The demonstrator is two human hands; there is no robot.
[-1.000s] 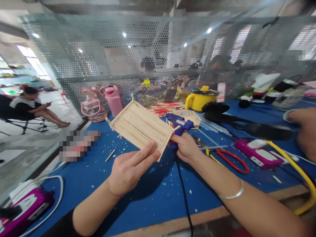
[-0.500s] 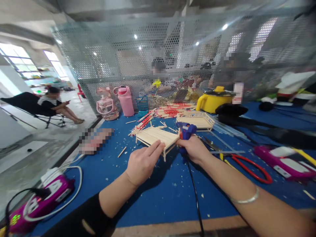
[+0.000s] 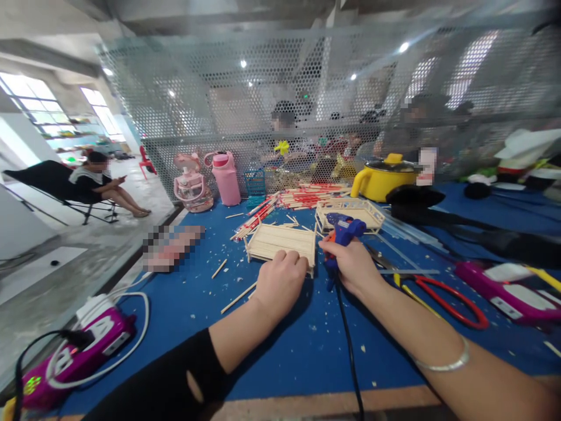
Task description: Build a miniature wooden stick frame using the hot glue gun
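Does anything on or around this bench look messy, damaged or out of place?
Pale scraps litter the blue tabletop, and a loose stick lies apart from the pile beside the left hand. The black sleeve has a hole, perhaps a tear. I see no spill.

Head-worn view, from wearer's eye height, facing forward and down, blue table [image 3: 272, 365] near

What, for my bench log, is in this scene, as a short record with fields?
Left hand: on the stick frame, near side, toward its right end
Right hand: holding the blue glue gun
Behind glue gun: second frame
Back: pink bottle, red-marked sticks, yellow pot
Far left: purple power strip
Surface: blue, scattered with scraps
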